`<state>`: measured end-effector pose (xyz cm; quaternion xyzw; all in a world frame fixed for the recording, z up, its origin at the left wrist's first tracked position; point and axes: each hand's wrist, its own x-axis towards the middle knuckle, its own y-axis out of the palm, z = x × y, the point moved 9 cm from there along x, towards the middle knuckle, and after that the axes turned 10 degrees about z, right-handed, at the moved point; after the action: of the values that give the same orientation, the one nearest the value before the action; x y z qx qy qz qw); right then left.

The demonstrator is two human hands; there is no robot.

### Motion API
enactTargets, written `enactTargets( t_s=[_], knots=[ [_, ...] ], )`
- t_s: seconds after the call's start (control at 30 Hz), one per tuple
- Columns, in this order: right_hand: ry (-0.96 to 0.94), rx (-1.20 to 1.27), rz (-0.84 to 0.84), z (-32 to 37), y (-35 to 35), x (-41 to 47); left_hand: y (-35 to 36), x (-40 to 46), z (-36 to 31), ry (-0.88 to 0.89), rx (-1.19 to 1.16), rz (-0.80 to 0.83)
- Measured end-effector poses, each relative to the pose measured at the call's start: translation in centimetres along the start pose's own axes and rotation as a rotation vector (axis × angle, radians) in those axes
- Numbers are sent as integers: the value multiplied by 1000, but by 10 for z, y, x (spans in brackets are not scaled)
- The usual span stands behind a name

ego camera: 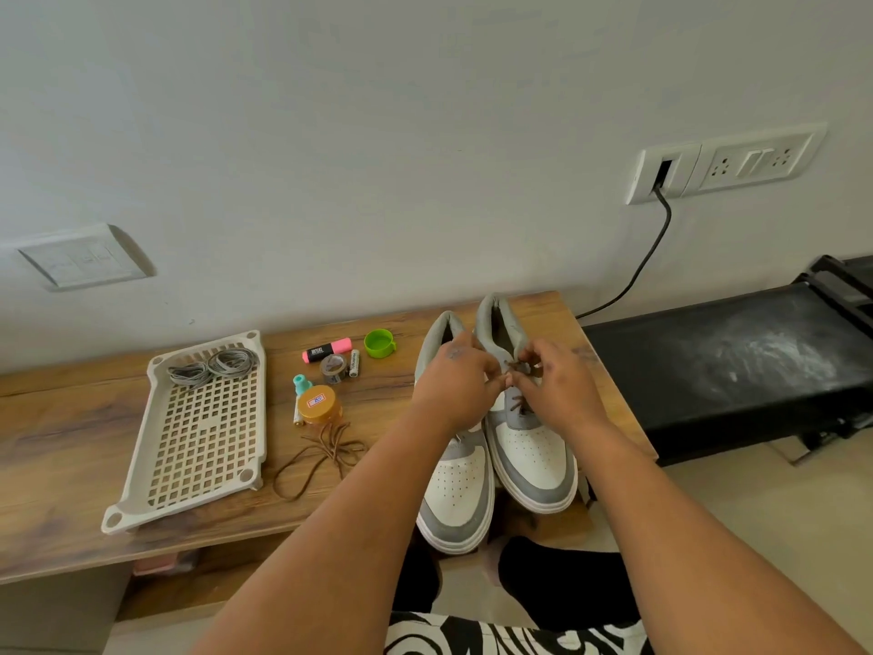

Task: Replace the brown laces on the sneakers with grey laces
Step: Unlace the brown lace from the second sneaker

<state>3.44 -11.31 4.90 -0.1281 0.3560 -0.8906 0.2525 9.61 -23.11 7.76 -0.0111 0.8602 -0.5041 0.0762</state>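
Both forearms reach in; left hand [456, 380] and right hand [557, 385] pinch the brown lace [519, 404] on the right sneaker [529, 442]. Thin, limp cord: best pulled near the eyelets. Grey laces [215, 366] lie well left of the grip.

Two grey-and-white sneakers [529, 446] on the counter [71, 418]. One perforated tray [203, 432], holding two grey lace coils [215, 366]. One loose brown lace [321, 453]. One pink highlighter [327, 349], one green cap [379, 343], one tape roll [334, 368], one orange-lidded jar [319, 403], two batteries [354, 362].
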Motion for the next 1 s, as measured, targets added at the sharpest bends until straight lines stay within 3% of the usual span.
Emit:
enactTargets(
  t_s=[0.2,0.3,0.37,0.43,0.5,0.6,0.7,0.77,0.83,0.9,1.0],
  knots=[
    [28,66,-27,-5,-1,1,-3,-8,-18,126,14,81],
    [33,40,-11,-4,-3,1,9,-10,-12,20,276,286],
    [53,4,21,-4,-5,3,20,-13,-1,-50,272,401],
    [57,-13,55,-2,-9,7,18,-12,3,-67,189,344],
    [72,24,41,-2,-17,8,4,-5,3,-60,101,159],
    [197,-148,-113,-7,-34,1,-8,2,9,-112,-161,-70],
    [224,-324,-231,2,-47,-7,10,12,17,-242,-448,-92],
    [234,-101,-66,-1,-31,-3,24,16,24,-336,-648,-77],
    [330,152,97,-12,-8,-2,33,20,26,-388,-650,-40],
    [393,242,130,-21,1,-4,38,23,29,-416,-621,-22],
    [412,276,146,-26,4,-3,47,23,34,-450,-818,-13]
  ],
)
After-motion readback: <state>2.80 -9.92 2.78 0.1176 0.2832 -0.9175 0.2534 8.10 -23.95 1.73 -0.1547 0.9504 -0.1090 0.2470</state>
